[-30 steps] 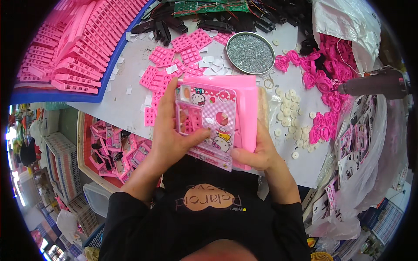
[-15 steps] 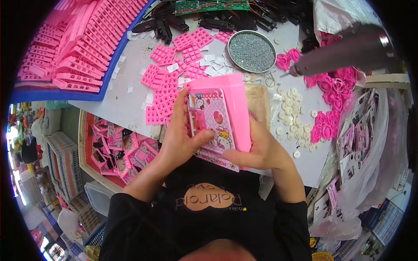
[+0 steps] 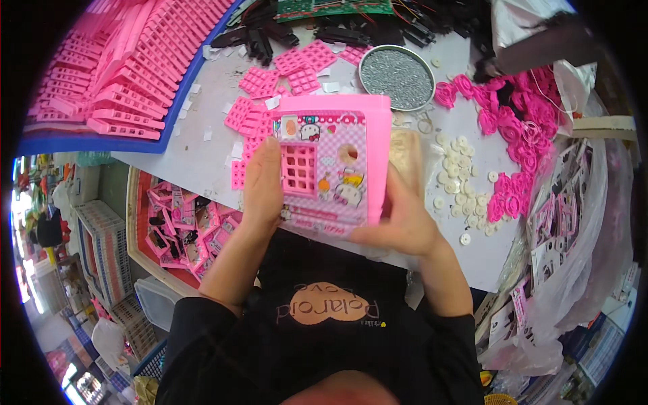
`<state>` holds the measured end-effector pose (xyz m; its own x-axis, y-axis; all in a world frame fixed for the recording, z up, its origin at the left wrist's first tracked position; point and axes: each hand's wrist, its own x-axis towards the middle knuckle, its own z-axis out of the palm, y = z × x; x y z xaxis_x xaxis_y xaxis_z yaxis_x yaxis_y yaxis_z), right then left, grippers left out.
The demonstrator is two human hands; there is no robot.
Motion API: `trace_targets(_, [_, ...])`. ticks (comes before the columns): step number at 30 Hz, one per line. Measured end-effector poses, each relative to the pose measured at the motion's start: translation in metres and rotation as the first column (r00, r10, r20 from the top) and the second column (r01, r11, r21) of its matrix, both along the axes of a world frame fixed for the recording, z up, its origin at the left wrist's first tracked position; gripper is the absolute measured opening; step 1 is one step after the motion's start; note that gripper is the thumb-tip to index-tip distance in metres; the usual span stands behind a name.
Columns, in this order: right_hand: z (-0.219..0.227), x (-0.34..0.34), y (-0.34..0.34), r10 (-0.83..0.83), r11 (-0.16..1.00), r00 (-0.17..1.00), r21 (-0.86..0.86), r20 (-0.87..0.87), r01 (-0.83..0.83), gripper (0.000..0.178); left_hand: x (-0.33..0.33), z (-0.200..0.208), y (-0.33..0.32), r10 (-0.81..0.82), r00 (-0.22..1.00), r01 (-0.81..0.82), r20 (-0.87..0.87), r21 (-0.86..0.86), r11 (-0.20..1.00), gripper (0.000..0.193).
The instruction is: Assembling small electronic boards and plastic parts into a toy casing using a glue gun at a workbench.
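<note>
Above my lap I hold a pink plastic toy housing (image 3: 376, 148), its front covered by a printed cartoon face plate (image 3: 335, 145). The plate has a round hole and a square opening where a pink lattice shows. My left hand (image 3: 262, 182) grips the left edge, thumb on top. At the lower right corner my right hand (image 3: 405, 223) is closed round the side; its fingertips are hidden behind the housing. Past the far edge lie several pink keypad pieces (image 3: 260, 82). Right of the housing are small cream plastic discs (image 3: 466, 175).
A round tin of small metal screws (image 3: 397, 75) stands at the back. A dark power screwdriver (image 3: 533, 50) hangs at the upper right, above magenta ring-shaped parts (image 3: 503, 128). A blue crate (image 3: 162, 128) of pink parts is at the left; a bin (image 3: 135, 236) of pink assemblies sits below.
The housing and plate have turned to face me more flatly. My left thumb has moved off the plate's middle to its left edge. The hanging screwdriver has shifted up and right.
</note>
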<state>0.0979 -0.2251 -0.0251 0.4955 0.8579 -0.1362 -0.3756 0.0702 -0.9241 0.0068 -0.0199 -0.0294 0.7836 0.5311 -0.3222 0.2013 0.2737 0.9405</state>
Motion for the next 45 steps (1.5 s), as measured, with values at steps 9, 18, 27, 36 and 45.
trace_targets(9, [0.027, -0.009, -0.015, -0.049, 0.995, 0.998, -0.080, 0.037, 0.051, 0.042, 0.005, -0.008, -0.007, 0.135, 0.970, -0.128, 0.203, -0.047, 0.991, 0.042])
trace_targets(18, [-0.002, -0.021, -0.010, -0.194, 0.979, 0.971, 0.036, -0.138, 0.201, 0.037, 0.010, 0.007, 0.008, 0.082, 0.933, -0.096, 0.350, 0.024, 0.995, 0.044])
trace_targets(27, [-0.011, -0.031, -0.009, -0.255, 0.966, 0.967, -0.045, 0.032, 0.256, 0.038, 0.044, 0.007, 0.018, 0.029, 0.936, -0.136, 0.350, 0.285, 0.949, 0.039])
trace_targets(36, [-0.005, -0.020, -0.011, -0.324, 0.946, 0.946, -0.003, -0.023, 0.324, 0.038, 0.001, -0.017, -0.007, -0.043, 0.957, -0.089, 0.288, 0.430, 0.898, 0.038])
trace_targets(45, [-0.011, -0.020, -0.024, -0.338, 0.941, 0.940, 0.002, -0.048, 0.339, 0.042, 0.026, 0.003, 0.017, -0.203, 0.951, 0.098, 0.232, 0.396, 0.913, 0.027])
